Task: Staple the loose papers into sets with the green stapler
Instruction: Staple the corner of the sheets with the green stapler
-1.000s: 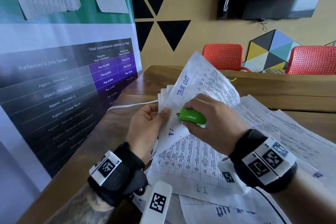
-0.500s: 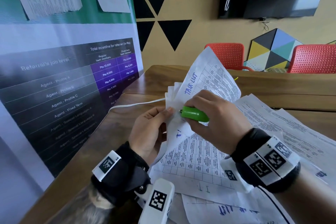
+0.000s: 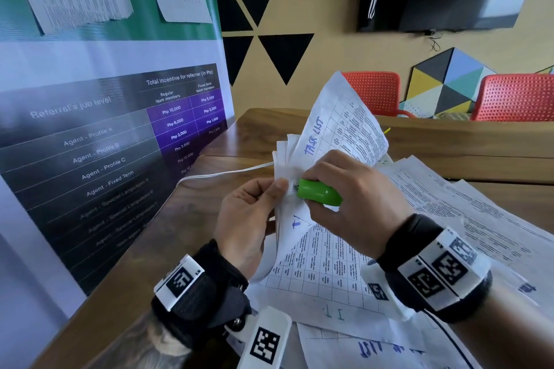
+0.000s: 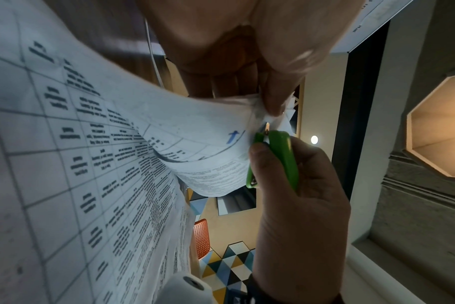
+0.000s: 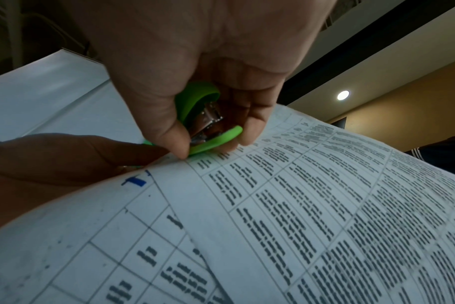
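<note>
My left hand [image 3: 254, 210] pinches the corner of a set of printed papers [image 3: 338, 129] between thumb and fingers, holding it raised above the table; the top sheet reads "TASK LIST" in blue. My right hand [image 3: 344, 189] grips the small green stapler [image 3: 317, 193], whose nose touches that pinched corner. In the left wrist view the green stapler [image 4: 281, 156] meets the papers [image 4: 195, 133] just below my left thumb [image 4: 278, 88]. The right wrist view shows the stapler [image 5: 203, 121] from behind, its metal inside visible, with the papers [image 5: 299, 205] curving below.
More loose printed sheets [image 3: 479, 219] cover the wooden table [image 3: 209, 189] to the right and below my hands. A white cable [image 3: 221, 172] runs across the table. A banner [image 3: 105, 144] stands at left. Red chairs [image 3: 515, 96] sit beyond the far edge.
The held papers and both hands have risen slightly, and the top sheet curls more upright. The stapler's nose has moved left to the pinched corner.
</note>
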Available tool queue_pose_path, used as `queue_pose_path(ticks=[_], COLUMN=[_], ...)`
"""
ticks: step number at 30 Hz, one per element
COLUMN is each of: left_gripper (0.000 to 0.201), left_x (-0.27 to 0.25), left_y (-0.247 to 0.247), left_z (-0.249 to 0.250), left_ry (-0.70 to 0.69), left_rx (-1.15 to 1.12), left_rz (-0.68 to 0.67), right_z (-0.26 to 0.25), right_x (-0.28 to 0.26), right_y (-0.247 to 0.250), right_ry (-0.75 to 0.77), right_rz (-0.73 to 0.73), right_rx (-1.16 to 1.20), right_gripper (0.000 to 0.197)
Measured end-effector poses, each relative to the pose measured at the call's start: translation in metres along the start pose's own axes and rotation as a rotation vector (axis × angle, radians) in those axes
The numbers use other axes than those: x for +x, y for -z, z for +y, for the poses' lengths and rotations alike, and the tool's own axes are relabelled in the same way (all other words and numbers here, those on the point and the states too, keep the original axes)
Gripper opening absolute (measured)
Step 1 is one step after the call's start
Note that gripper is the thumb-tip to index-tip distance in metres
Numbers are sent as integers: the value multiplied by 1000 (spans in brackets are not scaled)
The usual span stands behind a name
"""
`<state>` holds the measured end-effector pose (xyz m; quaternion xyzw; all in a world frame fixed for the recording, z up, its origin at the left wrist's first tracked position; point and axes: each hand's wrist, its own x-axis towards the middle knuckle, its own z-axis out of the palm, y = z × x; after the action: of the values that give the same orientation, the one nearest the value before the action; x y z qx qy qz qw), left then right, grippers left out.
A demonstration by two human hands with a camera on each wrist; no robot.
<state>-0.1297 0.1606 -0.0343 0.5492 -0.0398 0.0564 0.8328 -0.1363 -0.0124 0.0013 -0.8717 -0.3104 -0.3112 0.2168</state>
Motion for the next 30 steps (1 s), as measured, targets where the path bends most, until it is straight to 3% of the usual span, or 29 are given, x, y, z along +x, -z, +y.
queue_pose_path(ticks=[5, 16, 25, 30], left_gripper=[21, 25, 37, 33], left_x=[1, -4, -6, -4], left_y=[3, -2, -3, -1], left_z=[2, 0, 1, 6], left_ry=[33, 19, 13, 23], left_rx=[-10, -19, 15, 3], left_rz=[-38, -26, -13, 9], right_z=[3, 2, 6, 4], right_x=[0, 2, 1, 2], right_y=[-2, -1, -2, -4], right_ry=[19, 41, -102, -33], right_rz=[-4, -33, -67, -47], right_rx=[81, 93, 408, 326], right_gripper=[17, 16, 20, 19])
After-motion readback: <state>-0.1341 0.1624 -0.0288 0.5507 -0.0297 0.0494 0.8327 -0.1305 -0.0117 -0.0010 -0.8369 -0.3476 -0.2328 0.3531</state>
